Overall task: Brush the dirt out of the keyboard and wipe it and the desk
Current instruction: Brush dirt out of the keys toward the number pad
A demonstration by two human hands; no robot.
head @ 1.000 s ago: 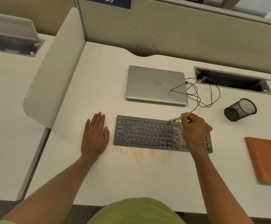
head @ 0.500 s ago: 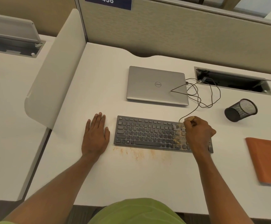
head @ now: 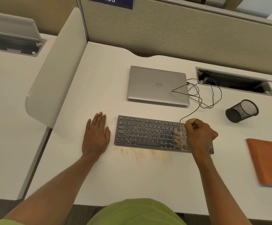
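Orange dirt (head: 177, 141) speckles the keyboard (head: 148, 133). Right hand (head: 199, 135) grips a blurred brush (head: 178, 129) over it; left hand (head: 96, 138) lies flat, fingers (head: 100, 120) straight.

Right hand (head: 198, 135) grips brush (head: 178, 129) on keyboard (head: 148, 133); left hand (head: 95, 138) flat on desk (head: 132, 179).

White table (head: 148, 179): keyboard (head: 148, 133) near front, closed laptop (head: 158, 85) behind it, cable (head: 179, 88), tipped mesh cup (head: 242, 111), orange cloth (head: 266, 161) right, dirt (head: 137, 153) before keyboard.

The right hand (head: 198, 135) covers the right end of the keyboard (head: 148, 135) and most of the brush (head: 178, 129), whose bristles are blurred. The orange cloth (head: 266, 161) and the 436 sign (head: 109, 1) run off the picture's edges.
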